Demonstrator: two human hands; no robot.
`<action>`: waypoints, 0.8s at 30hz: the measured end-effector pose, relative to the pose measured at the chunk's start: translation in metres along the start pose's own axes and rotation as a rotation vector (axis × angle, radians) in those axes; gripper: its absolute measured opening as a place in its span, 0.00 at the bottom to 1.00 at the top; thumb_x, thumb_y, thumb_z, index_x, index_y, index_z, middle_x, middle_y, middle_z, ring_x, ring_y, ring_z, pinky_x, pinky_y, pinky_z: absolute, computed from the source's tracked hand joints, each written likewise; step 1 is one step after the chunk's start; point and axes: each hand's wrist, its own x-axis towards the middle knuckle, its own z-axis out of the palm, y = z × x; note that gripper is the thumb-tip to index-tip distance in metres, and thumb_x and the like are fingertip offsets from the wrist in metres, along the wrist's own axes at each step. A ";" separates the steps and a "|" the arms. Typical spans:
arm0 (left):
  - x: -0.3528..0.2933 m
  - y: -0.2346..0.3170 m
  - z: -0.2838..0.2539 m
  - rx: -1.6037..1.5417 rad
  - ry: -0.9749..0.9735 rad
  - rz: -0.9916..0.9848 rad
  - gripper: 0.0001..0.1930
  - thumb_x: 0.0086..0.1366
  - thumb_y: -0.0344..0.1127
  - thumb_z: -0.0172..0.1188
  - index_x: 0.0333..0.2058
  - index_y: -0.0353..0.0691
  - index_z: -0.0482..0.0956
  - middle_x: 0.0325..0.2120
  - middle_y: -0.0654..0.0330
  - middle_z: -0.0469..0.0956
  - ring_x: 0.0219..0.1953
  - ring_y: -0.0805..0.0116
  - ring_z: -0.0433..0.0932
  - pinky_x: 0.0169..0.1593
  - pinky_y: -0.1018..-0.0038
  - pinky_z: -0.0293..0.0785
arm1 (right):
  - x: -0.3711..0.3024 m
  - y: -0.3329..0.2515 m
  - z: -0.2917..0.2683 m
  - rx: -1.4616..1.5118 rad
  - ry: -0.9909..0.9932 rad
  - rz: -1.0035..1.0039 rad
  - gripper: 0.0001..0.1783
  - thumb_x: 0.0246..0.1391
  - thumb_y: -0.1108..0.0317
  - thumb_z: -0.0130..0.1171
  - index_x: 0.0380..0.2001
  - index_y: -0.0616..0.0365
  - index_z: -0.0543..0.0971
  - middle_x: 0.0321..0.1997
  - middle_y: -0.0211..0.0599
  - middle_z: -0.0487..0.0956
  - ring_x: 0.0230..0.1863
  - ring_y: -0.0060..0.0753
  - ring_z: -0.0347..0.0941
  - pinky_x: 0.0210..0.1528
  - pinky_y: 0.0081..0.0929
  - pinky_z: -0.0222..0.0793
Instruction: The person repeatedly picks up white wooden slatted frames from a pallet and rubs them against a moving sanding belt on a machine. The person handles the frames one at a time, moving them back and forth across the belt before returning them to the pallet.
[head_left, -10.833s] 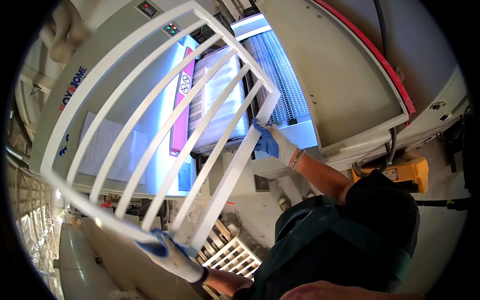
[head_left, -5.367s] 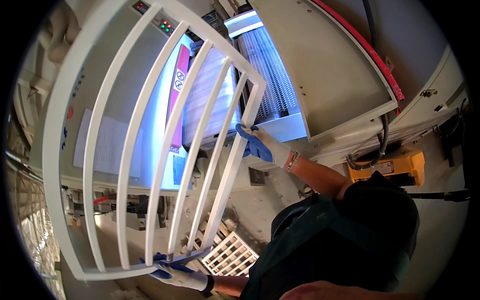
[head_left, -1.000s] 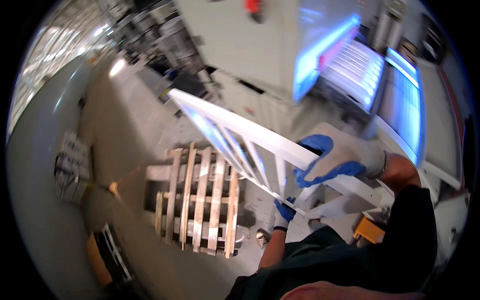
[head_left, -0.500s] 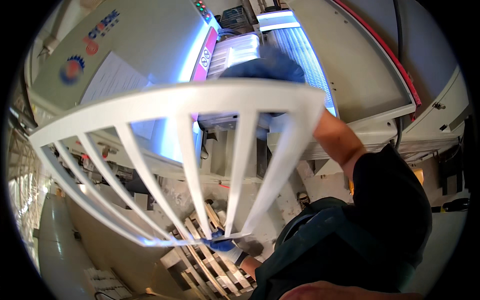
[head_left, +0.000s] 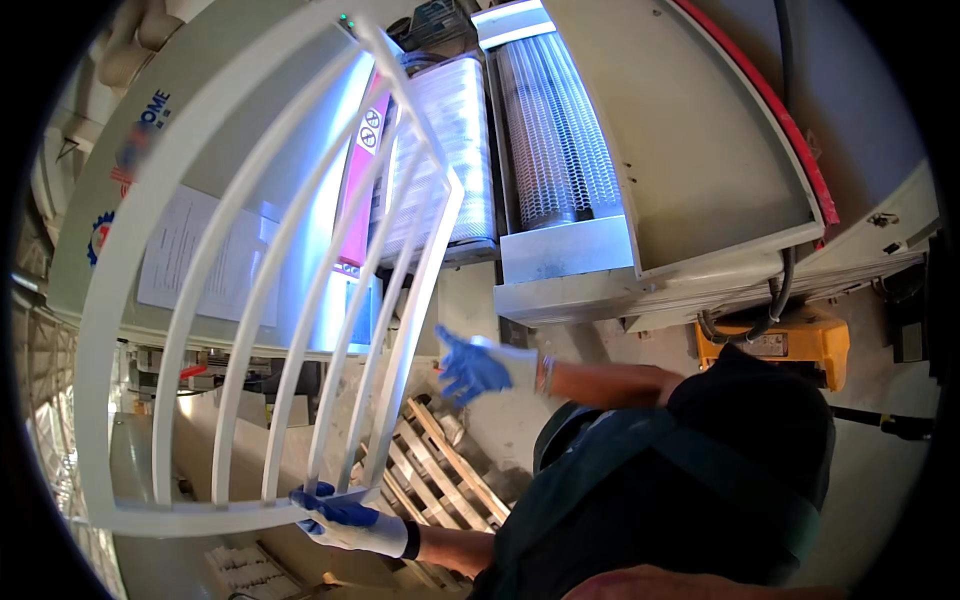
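A large white slatted panel [head_left: 105, 360], with a curved outer rail and several upright slats, stands tilted on the left side of the view. My left hand [head_left: 345, 522], in a blue and white glove, grips its lower rail near the corner. My right hand [head_left: 475, 368], in a matching glove, hovers just right of the panel's straight edge. Its fingers are spread, and nothing is in them. Between the slats, parts of the machine behind show through.
Behind the panel is a grey-green machine cabinet [head_left: 235, 110] with a brightly lit opening. A metal mesh conveyor [head_left: 560, 130] and a red-edged metal table [head_left: 720, 150] lie to its right. A wooden pallet [head_left: 445, 455] and a yellow unit [head_left: 820, 350] rest on the floor.
The panel has swung leftward and turned more upright. My right hand has come off its upper side and drawn back toward my body, opening. My left hand has shifted left and down with the rail.
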 end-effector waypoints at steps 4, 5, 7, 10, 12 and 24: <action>0.002 0.029 0.023 0.172 -0.073 -0.047 0.21 0.68 0.41 0.52 0.50 0.27 0.75 0.37 0.55 0.76 0.36 0.68 0.69 0.41 0.73 0.66 | 0.056 0.026 0.011 0.378 -0.405 -0.196 0.34 0.57 0.33 0.47 0.35 0.57 0.80 0.39 0.38 0.83 0.38 0.37 0.79 0.51 0.36 0.73; 0.008 0.030 0.020 0.163 -0.101 -0.062 0.22 0.68 0.42 0.53 0.51 0.26 0.72 0.39 0.53 0.75 0.37 0.68 0.70 0.43 0.72 0.67 | 0.065 0.027 0.004 0.462 -0.553 -0.272 0.33 0.59 0.37 0.48 0.42 0.60 0.78 0.43 0.39 0.82 0.42 0.35 0.79 0.55 0.33 0.71; 0.012 0.044 0.005 0.250 -0.130 -0.143 0.25 0.70 0.44 0.51 0.54 0.26 0.69 0.43 0.50 0.74 0.39 0.65 0.72 0.45 0.71 0.70 | 0.061 0.028 0.009 0.440 -0.470 -0.272 0.31 0.60 0.39 0.48 0.42 0.59 0.77 0.44 0.40 0.82 0.44 0.35 0.79 0.57 0.33 0.70; 0.006 0.055 0.014 0.317 -0.123 -0.029 0.26 0.70 0.47 0.51 0.54 0.27 0.69 0.42 0.50 0.74 0.38 0.66 0.72 0.44 0.72 0.69 | 0.035 0.013 0.016 0.399 -0.396 -0.355 0.22 0.61 0.48 0.54 0.43 0.57 0.75 0.43 0.40 0.81 0.44 0.36 0.80 0.54 0.36 0.74; 0.013 0.045 0.012 0.149 -0.098 -0.032 0.26 0.71 0.48 0.50 0.52 0.27 0.71 0.33 0.56 0.72 0.32 0.70 0.68 0.36 0.74 0.66 | 0.023 0.003 0.014 0.347 -0.358 -0.439 0.18 0.60 0.52 0.58 0.42 0.56 0.74 0.42 0.38 0.81 0.43 0.36 0.80 0.52 0.37 0.77; 0.049 0.062 0.163 0.002 -0.542 -0.010 0.26 0.65 0.24 0.55 0.61 0.33 0.62 0.36 0.59 0.75 0.33 0.76 0.72 0.35 0.80 0.69 | -0.042 -0.097 -0.034 0.182 0.033 -0.813 0.18 0.55 0.44 0.61 0.39 0.42 0.72 0.26 0.23 0.74 0.21 0.19 0.71 0.18 0.19 0.62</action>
